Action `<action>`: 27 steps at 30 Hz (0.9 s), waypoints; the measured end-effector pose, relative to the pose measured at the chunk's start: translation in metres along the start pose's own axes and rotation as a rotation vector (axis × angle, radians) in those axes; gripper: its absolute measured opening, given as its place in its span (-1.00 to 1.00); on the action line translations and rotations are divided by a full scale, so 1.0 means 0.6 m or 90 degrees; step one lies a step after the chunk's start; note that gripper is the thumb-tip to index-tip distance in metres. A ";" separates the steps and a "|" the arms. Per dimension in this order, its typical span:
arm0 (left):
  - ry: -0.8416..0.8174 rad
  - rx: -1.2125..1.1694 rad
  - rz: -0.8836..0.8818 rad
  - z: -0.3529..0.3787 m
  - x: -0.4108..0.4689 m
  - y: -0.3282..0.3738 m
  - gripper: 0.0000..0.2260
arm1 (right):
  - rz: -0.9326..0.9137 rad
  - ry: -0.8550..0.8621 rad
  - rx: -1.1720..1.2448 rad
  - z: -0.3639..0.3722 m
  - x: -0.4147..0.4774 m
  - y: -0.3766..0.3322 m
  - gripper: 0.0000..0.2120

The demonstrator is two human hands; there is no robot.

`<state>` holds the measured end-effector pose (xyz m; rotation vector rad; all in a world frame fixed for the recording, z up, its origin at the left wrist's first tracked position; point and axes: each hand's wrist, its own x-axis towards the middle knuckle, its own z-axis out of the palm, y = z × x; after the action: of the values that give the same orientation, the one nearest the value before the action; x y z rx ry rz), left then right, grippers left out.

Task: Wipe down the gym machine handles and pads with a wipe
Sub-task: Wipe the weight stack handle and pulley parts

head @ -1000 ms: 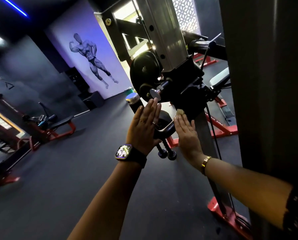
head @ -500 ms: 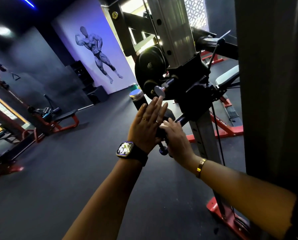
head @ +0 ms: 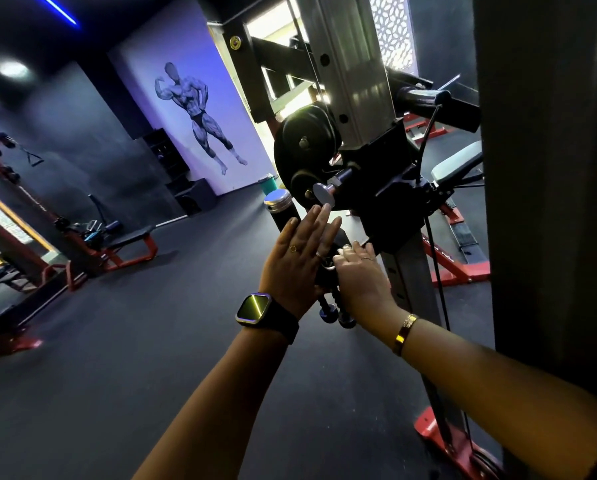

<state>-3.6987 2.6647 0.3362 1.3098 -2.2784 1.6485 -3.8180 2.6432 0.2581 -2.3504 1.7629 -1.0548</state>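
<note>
A black handle with a chrome end cap (head: 281, 209) sticks out to the left, below the black carriage (head: 390, 206) of a cable machine. My left hand (head: 300, 261), with a watch on the wrist, lies flat against this handle with its fingers straight. My right hand (head: 362, 275) is just to the right, its fingers curled over the dark bar under the carriage. Two small knobbed rod ends (head: 335, 315) poke out below the hands. The hands hide the bar between them, and I cannot make out a wipe.
The carriage rides on a perforated steel upright (head: 345, 64) with a black pulley disc (head: 304, 140) and a chrome pin knob (head: 323, 195). A cable (head: 435, 271) runs down to the red base foot (head: 442, 441). A dark column (head: 549, 202) fills the right side. A red-framed bench (head: 123, 244) stands at left.
My right hand has moved left and curled its fingers over the bar beside my left hand. My left hand stays flat against the handle.
</note>
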 end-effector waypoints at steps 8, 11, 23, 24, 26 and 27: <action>-0.013 -0.012 0.000 -0.003 0.000 -0.002 -0.17 | -0.113 0.155 0.003 0.012 -0.018 0.073 -0.60; -0.024 0.037 0.005 -0.002 -0.004 0.003 -0.09 | -0.068 0.175 -0.059 0.014 -0.009 0.099 -0.56; 0.008 0.024 -0.012 0.001 -0.003 0.004 -0.17 | -0.012 0.140 0.320 0.063 -0.055 -0.021 -0.31; 0.012 0.018 -0.013 0.002 -0.003 0.004 -0.19 | -0.024 0.119 0.350 0.057 -0.055 -0.024 -0.34; 0.012 0.005 -0.009 0.003 -0.004 0.005 -0.17 | -0.062 0.119 0.337 0.051 -0.057 -0.006 -0.37; 0.007 0.006 -0.005 0.002 -0.003 0.004 -0.14 | -0.098 0.137 0.287 0.050 -0.059 0.012 -0.37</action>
<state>-3.6987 2.6655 0.3329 1.3079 -2.2585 1.6622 -3.8134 2.6600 0.2142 -2.1741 1.2301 -1.5835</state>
